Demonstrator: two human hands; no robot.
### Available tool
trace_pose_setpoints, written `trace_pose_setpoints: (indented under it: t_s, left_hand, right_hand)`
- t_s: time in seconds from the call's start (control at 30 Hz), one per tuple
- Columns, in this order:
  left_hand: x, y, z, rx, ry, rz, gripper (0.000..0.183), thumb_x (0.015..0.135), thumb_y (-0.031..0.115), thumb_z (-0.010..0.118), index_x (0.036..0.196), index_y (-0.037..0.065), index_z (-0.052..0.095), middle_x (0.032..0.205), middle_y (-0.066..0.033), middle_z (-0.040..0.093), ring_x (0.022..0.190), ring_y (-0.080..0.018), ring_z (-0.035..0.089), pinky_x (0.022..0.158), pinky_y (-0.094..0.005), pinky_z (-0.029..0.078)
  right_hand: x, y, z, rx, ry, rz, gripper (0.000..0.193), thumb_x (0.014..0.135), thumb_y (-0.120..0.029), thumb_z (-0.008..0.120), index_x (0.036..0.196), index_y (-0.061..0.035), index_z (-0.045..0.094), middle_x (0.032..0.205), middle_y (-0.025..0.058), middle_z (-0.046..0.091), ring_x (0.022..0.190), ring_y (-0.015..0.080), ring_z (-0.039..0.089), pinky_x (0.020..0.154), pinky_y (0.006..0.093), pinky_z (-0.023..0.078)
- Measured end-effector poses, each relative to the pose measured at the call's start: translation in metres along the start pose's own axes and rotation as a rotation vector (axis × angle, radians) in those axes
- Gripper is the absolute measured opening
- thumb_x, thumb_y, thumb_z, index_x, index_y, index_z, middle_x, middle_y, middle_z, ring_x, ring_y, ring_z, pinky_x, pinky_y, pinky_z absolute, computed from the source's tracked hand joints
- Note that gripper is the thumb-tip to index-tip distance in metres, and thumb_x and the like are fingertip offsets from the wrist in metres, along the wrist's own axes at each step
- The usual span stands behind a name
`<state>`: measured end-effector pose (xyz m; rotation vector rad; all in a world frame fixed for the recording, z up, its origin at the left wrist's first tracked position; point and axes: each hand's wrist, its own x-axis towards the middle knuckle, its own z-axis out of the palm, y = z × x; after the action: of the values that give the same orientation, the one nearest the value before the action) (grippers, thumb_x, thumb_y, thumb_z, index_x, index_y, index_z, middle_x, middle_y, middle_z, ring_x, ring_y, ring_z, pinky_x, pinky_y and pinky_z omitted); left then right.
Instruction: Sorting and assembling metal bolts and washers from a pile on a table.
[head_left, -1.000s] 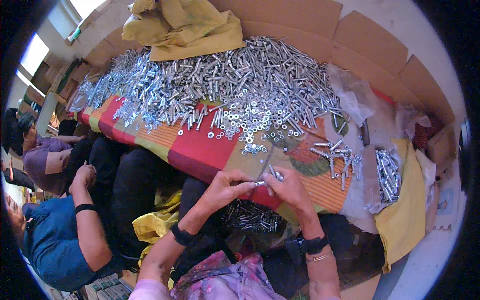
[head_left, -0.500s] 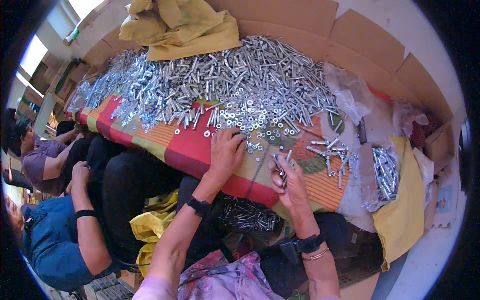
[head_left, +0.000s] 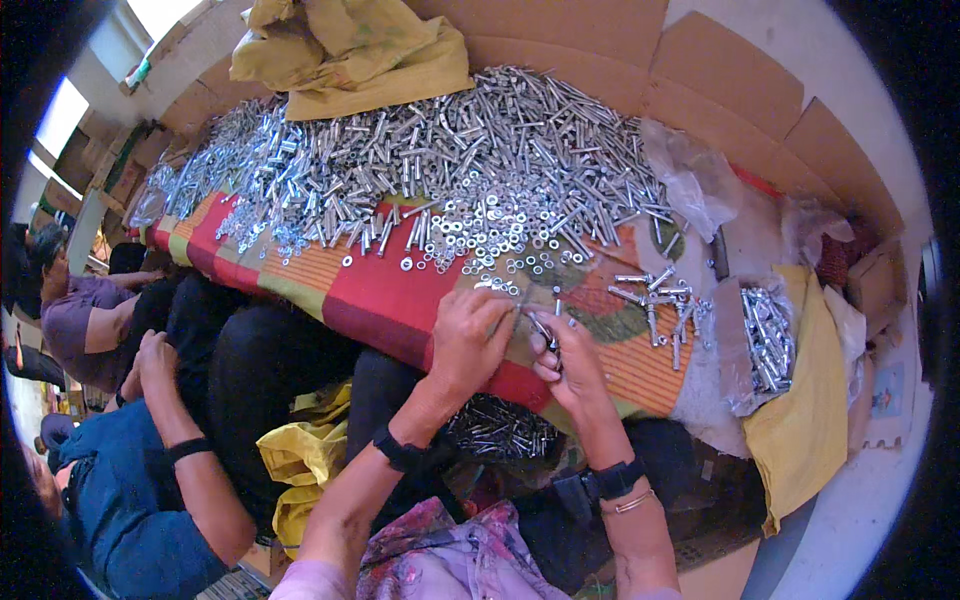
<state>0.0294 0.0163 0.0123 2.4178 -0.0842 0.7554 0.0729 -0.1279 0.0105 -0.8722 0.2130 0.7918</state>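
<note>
My right hand [head_left: 578, 368] is closed around a few metal bolts [head_left: 545, 338], their ends poking out past the thumb and fingers. Close against it on the left, my left hand [head_left: 468, 342] has its fingertips pinched together at the bolts' ends; whatever small piece lies between them is too small to make out. Just beyond both hands, loose washers [head_left: 490, 222] spread over the patterned cloth [head_left: 375, 305]. To the right of my right hand lies a small group of bolts fitted with sleeves and nuts [head_left: 655, 298].
A large heap of bolts and sleeves [head_left: 430, 150] covers the far side, under a yellow cloth sack [head_left: 350, 60]. At right stands a box of bolts [head_left: 768, 340] beside another yellow sack [head_left: 800, 420]. Below the table edge sits a dark bolt pile [head_left: 500, 428]. Two people sit at left.
My left hand has come away from the washers, toward me and right, and now meets my right hand. The right hand keeps its bolts and has barely moved.
</note>
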Motion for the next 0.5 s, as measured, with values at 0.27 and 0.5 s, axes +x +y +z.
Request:
trace_pose_setpoints:
  t_s: [0.27, 0.5]
  left_hand:
    - [-0.005, 0.013, 0.003, 0.078, 0.046, 0.191, 0.016, 0.071, 0.005, 0.06, 0.087, 0.004, 0.058, 0.084, -0.0083, 0.057, 0.078, -0.0244, 0.055, 0.079, -0.038, 0.039]
    - [0.02, -0.017, 0.02, 0.029, 0.113, 0.001, 0.02, 0.076, 0.01, 0.058, 0.095, 0.004, 0.059, 0.09, -0.011, 0.056, 0.084, -0.028, 0.053, 0.078, -0.0388, 0.039]
  right_hand:
    - [-0.005, 0.003, 0.008, -0.15, 0.109, -0.081, 0.012, 0.083, -0.02, 0.058, 0.082, -0.0102, 0.052, 0.057, -0.002, 0.047, 0.037, 0.002, 0.032, 0.03, 0.0162, 0.021]
    - [-0.002, 0.002, -0.003, -0.045, 0.162, -0.233, 0.016, 0.081, -0.023, 0.061, 0.079, -0.0109, 0.051, 0.056, -0.0022, 0.046, 0.036, 0.0028, 0.033, 0.03, 0.0173, 0.021]
